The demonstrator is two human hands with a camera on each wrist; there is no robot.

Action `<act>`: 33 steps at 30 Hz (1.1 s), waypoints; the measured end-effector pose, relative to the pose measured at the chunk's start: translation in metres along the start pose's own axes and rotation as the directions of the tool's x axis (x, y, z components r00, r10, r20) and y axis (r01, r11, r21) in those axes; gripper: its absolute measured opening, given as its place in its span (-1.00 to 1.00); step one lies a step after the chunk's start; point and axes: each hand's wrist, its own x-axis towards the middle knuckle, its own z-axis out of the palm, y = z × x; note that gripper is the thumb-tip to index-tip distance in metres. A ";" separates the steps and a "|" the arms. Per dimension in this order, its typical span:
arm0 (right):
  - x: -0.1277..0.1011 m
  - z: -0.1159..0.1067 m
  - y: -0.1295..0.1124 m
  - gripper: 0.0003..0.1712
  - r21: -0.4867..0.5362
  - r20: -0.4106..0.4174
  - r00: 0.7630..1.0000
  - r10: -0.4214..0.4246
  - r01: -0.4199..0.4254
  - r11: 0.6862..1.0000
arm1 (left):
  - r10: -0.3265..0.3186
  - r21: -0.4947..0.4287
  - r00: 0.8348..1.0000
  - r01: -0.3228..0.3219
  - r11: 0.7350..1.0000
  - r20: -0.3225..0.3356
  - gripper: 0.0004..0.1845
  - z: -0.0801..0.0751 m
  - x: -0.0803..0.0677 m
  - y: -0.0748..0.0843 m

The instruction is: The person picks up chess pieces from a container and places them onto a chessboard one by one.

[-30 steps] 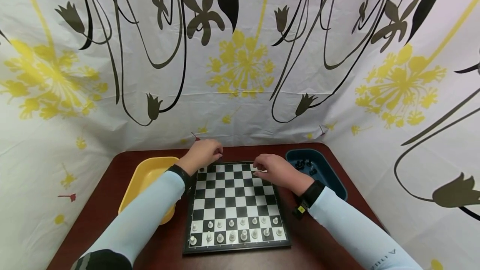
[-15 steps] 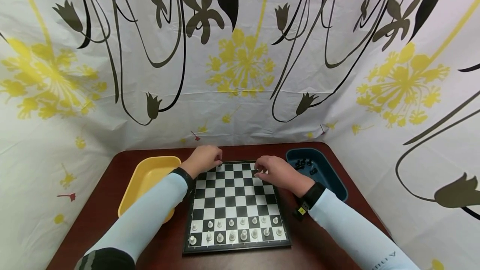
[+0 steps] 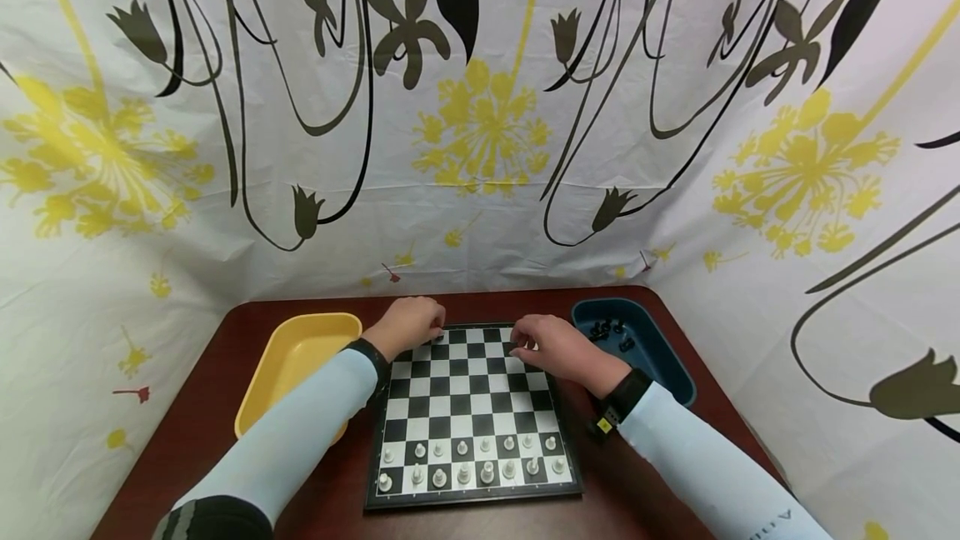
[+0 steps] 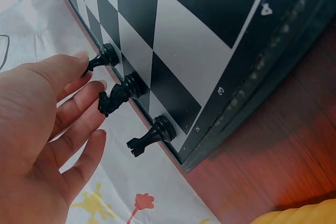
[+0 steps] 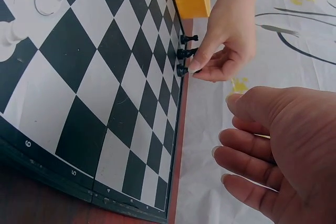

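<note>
**Hands at far edge of chessboard**

Yellow tray (image 3: 296, 357) at left. Left hand (image 3: 408, 325) touches third black piece (image 4: 102, 59) in the chessboard (image 3: 468, 407) back row with thumb and fingertips, loosely curled. Right hand (image 3: 551, 344) relaxed, half open, holding nothing. Blue tray (image 3: 660, 357) at right.

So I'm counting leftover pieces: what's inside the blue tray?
The blue tray holds a few black chess pieces at its far end. The right hand hides none; the near wall covers some floor.
</note>
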 end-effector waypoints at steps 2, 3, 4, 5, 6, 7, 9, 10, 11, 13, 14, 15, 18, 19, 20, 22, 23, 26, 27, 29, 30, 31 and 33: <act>0.000 0.000 0.000 -0.89 0.003 0.002 1.000 -0.003 0.003 1.000 | -0.002 -0.002 1.000 0.002 1.000 0.000 -0.90 -0.001 -0.001 0.000; 0.000 0.000 0.000 -0.89 0.006 0.004 1.000 -0.005 0.005 1.000 | -0.003 -0.003 1.000 0.003 1.000 0.001 -0.90 -0.001 -0.001 0.000; 0.000 0.000 0.001 -0.89 0.011 0.005 1.000 -0.006 0.006 1.000 | -0.005 -0.003 1.000 0.005 1.000 0.003 -0.89 -0.002 -0.002 0.001; -0.001 0.000 0.001 -0.88 0.013 0.007 1.000 -0.008 0.008 1.000 | -0.006 0.000 1.000 0.006 1.000 0.005 -0.89 -0.002 -0.003 0.002; -0.001 0.000 0.002 -0.87 0.011 0.007 1.000 -0.009 0.009 1.000 | -0.011 0.009 1.000 0.011 1.000 0.006 -0.88 -0.003 -0.003 0.002; -0.001 0.001 0.002 -0.86 0.010 0.006 1.000 -0.009 0.009 1.000 | -0.013 0.009 1.000 0.013 1.000 0.006 -0.87 -0.004 -0.004 0.003; -0.001 0.001 0.004 -0.85 0.016 0.012 1.000 0.000 0.000 1.000 | -0.019 0.010 1.000 0.019 1.000 0.000 -0.85 -0.006 -0.007 0.002; -0.002 0.001 0.006 -0.85 0.015 0.013 1.000 0.005 -0.006 1.000 | -0.020 0.009 1.000 0.020 1.000 -0.004 -0.85 -0.008 -0.008 0.002; -0.002 0.001 0.008 -0.85 0.013 0.013 1.000 0.009 -0.009 1.000 | -0.024 0.004 1.000 0.024 1.000 -0.012 -0.84 -0.010 -0.010 0.001; -0.004 0.000 0.013 -0.85 0.017 0.015 1.000 0.019 -0.020 1.000 | -0.035 -0.030 0.999 0.034 0.999 -0.024 -0.81 -0.017 -0.016 -0.001; -0.005 -0.001 0.017 -0.86 0.019 0.016 0.999 0.028 -0.028 0.999 | -0.042 -0.045 0.999 0.040 0.998 -0.034 -0.80 -0.020 -0.019 -0.002; -0.006 -0.003 0.022 -0.85 0.018 0.012 0.999 0.035 -0.035 0.999 | -0.047 -0.062 0.998 0.044 0.997 -0.045 -0.78 -0.024 -0.024 -0.002; -0.013 -0.012 0.036 -0.83 0.030 0.000 0.998 0.064 -0.064 0.998 | -0.072 -0.104 0.994 0.064 0.993 -0.079 -0.71 -0.036 -0.041 -0.007; -0.016 -0.015 0.041 -0.84 0.033 -0.006 0.997 0.076 -0.076 0.997 | -0.082 -0.114 0.992 0.072 0.991 -0.091 -0.68 -0.039 -0.047 -0.009; -0.019 -0.019 0.046 -0.84 0.033 -0.011 0.996 0.086 -0.085 0.996 | -0.091 -0.122 0.990 0.078 0.989 -0.105 -0.66 -0.041 -0.054 -0.012; -0.028 -0.025 0.056 -0.83 0.044 -0.014 0.995 0.102 -0.102 0.994 | -0.112 -0.140 0.986 0.094 0.986 -0.122 -0.63 -0.045 -0.068 -0.018; -0.032 -0.028 0.061 -0.82 0.049 -0.014 0.993 0.113 -0.113 0.992 | -0.125 -0.151 0.984 0.105 0.983 -0.128 -0.62 -0.047 -0.075 -0.021; -0.045 -0.034 0.076 -0.80 0.056 -0.011 0.990 0.144 -0.143 0.988 | -0.150 -0.176 0.978 0.124 0.977 -0.143 -0.61 -0.045 -0.097 -0.031; -0.049 -0.036 0.081 -0.78 0.062 -0.007 0.988 0.157 -0.156 0.986 | -0.158 -0.182 0.977 0.130 0.975 -0.147 -0.61 -0.044 -0.104 -0.033; -0.056 -0.039 0.090 -0.76 0.070 -0.006 0.984 0.177 -0.176 0.982 | -0.174 -0.198 0.972 0.141 0.970 -0.158 -0.59 -0.042 -0.118 -0.037; -0.059 -0.040 0.094 -0.76 0.076 -0.006 0.983 0.185 -0.184 0.980 | -0.178 -0.207 0.970 0.142 0.968 -0.166 -0.58 -0.041 -0.126 -0.040; -0.061 -0.041 0.098 -0.75 0.080 -0.007 0.982 0.191 -0.189 0.979 | -0.184 -0.218 0.967 0.144 0.965 -0.174 -0.57 -0.040 -0.133 -0.042; -0.066 -0.043 0.105 -0.76 0.083 -0.015 0.980 0.198 -0.196 0.977 | -0.201 -0.238 0.960 0.152 0.959 -0.196 -0.54 -0.038 -0.149 -0.047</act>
